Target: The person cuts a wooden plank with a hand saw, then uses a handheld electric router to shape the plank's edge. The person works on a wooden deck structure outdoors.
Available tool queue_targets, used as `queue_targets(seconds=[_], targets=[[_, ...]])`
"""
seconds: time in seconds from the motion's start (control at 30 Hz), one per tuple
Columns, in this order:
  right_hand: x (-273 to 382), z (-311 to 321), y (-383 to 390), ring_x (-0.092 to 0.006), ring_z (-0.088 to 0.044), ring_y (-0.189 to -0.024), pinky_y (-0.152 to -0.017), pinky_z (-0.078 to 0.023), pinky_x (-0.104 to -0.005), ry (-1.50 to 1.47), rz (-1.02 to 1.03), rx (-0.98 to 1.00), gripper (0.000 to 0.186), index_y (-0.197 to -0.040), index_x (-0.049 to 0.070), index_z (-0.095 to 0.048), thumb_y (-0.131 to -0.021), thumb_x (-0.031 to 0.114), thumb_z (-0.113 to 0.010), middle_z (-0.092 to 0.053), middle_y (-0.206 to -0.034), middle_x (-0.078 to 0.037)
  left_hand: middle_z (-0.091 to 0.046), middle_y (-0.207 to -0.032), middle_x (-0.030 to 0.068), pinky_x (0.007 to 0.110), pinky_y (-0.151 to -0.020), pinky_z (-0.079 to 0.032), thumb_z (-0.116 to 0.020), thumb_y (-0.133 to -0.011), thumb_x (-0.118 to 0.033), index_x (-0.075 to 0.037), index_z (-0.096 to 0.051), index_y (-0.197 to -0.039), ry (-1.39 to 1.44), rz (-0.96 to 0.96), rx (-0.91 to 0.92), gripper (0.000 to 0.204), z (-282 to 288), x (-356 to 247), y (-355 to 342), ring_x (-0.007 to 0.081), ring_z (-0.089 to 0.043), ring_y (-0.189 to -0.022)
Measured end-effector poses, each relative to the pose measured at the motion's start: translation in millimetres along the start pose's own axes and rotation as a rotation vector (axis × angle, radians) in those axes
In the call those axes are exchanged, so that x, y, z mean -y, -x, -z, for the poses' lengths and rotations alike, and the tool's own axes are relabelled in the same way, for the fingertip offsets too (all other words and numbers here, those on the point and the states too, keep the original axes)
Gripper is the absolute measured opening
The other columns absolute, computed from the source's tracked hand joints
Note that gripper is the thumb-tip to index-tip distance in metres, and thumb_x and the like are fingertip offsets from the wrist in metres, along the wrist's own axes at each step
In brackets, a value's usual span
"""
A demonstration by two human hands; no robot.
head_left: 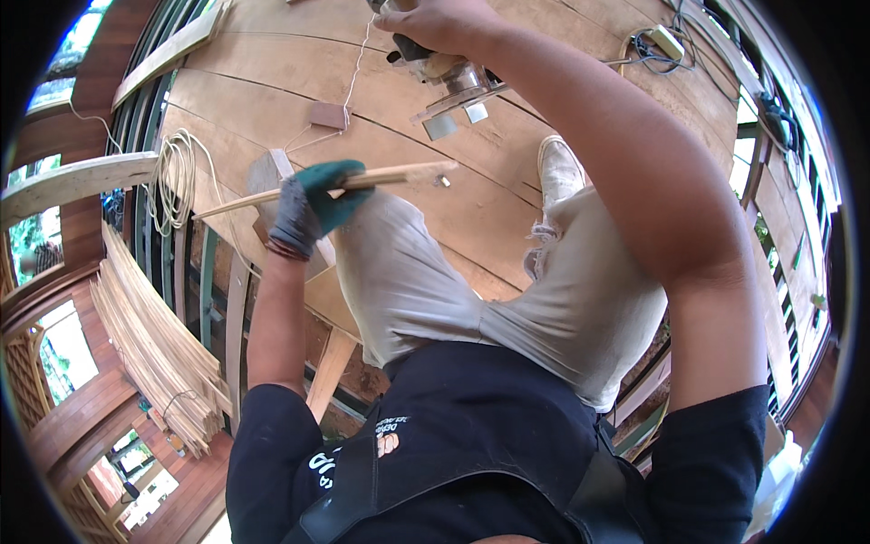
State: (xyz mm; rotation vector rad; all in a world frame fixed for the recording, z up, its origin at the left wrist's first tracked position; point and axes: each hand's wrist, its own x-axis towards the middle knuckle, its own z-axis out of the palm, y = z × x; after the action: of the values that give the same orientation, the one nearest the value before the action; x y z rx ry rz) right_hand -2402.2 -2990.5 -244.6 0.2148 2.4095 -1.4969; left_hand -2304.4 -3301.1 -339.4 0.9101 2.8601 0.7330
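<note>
The green-and-grey-gloved left hand (319, 201) is closed around slim, pale wooden strips (410, 171); the bare, curled right hand (442, 24) grips a clear-based power tool (464, 80).

Beyond the left hand (324, 204) spreads a plank floor (272, 82), and well left of it reddish-brown woodwork (91, 408) frames bright window openings (68, 340).

The location was a carpentry work area. Indications: a plank platform (272, 72) at upper centre, a bundle of long timber strips (159, 340) at lower left, a power tool (464, 78) at top centre, and a power strip (667, 43) at upper right. Openings (76, 331) at left showed foliage (54, 364).
</note>
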Motion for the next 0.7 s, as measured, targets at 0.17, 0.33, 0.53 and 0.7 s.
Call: queue_targets(seconds=[0.17, 0.33, 0.53, 0.7], targets=[[-4.5, -23.0, -17.3, -0.0331, -0.073, -0.102, -0.086, -0.059, -0.0408, 0.115, -0.005, -0.116, 0.072, -0.135, -0.002, -0.052, -0.086, 0.048, -0.074, -0.073, -0.112, -0.022, -0.067, -0.069, 0.0024, 0.027, -0.055, -0.051, -0.087, -0.083, -0.016, -0.006, -0.076, -0.103, 0.134, 0.110, -0.127, 0.025, 31.3, -0.7, -24.5, 0.0096, -0.062, -0.057], [-8.2, -31.8, -34.1, -0.0334, -0.072, -0.103, -0.087, -0.058, -0.0408, 0.118, 0.041, -0.117, 0.066, -0.129, -0.001, -0.058, -0.087, 0.047, -0.073, -0.073, -0.114, -0.021, -0.069, -0.069, 0.0033, 0.027, -0.056, -0.051, -0.087, -0.082, -0.017, -0.006, -0.077, -0.104, 0.086, 0.180, -0.107, 0.026, 46.0, -4.3, -33.5, 0.0085, -0.063, -0.059], [-0.2, -13.2, -23.2, -0.0319, -0.073, -0.104, -0.087, -0.059, -0.0406, 0.021, 0.061, 0.198, 0.063, -0.129, -0.002, -0.059, -0.088, 0.045, -0.072, -0.073, -0.112, -0.022, -0.069, -0.070, 0.0033, 0.026, -0.057, -0.051, -0.087, -0.082, -0.016, -0.005, -0.077, -0.105, 0.105, 0.193, -0.117, 0.027, 47.8, -3.4, -34.1, 0.0077, -0.063, -0.060], [8.5, -40.6, -20.6, -0.0319, -0.071, -0.110, -0.094, -0.057, -0.0398, -0.005, -0.059, -0.117, 0.074, -0.139, -0.001, -0.048, -0.087, 0.045, -0.073, -0.070, -0.120, -0.022, -0.069, -0.071, 0.0020, 0.026, -0.057, -0.051, -0.087, -0.083, -0.016, -0.005, -0.078, -0.104, 0.111, 0.188, -0.124, 0.026, 49.0, -6.3, -36.1, 0.0069, -0.062, -0.060]])
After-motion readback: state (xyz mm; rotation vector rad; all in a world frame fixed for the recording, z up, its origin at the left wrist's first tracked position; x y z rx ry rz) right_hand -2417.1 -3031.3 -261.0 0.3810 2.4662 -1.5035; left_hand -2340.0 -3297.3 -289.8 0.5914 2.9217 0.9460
